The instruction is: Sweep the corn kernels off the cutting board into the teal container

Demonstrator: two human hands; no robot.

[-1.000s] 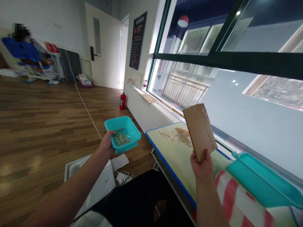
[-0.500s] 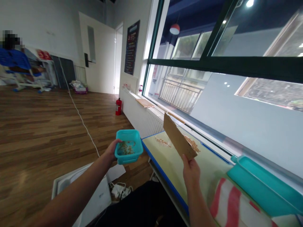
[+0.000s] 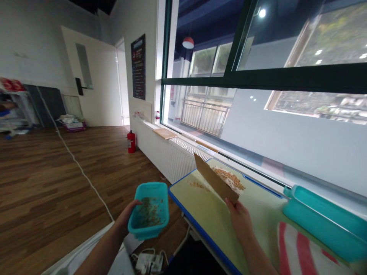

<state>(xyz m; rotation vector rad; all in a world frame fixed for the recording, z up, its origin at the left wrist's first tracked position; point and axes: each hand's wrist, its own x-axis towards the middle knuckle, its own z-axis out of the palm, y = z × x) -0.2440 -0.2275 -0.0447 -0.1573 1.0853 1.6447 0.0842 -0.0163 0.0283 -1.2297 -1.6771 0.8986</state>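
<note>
My left hand [image 3: 130, 214] grips the left rim of a small turquoise plastic bin [image 3: 149, 230], its thumb over the inside edge. Small brown bits lie scattered on the bin's floor. The bin hangs beside the table's left edge, above the floor. My right hand [image 3: 237, 214] holds a flat piece of brown cardboard [image 3: 215, 179] by its near end, tilted over the pale yellow table [image 3: 200, 214]. Behind the cardboard lies a pile of small tan grains [image 3: 229, 179] with white powder among them. A thinner scatter of bits [image 3: 196, 185] lies on the table left of the cardboard.
A long turquoise tray [image 3: 323, 221] and a red-and-white striped cloth [image 3: 304, 248] are on the table's right side. The window and radiator [image 3: 172, 160] border its far side. White adapters and cables [image 3: 149, 261] lie below. A fire extinguisher [image 3: 131, 142] stands by the wall.
My view has turned right. The bin in my left hand is lower and tilted more towards me. The cardboard has shifted down towards the tabletop, and more of the grain pile shows behind it.
</note>
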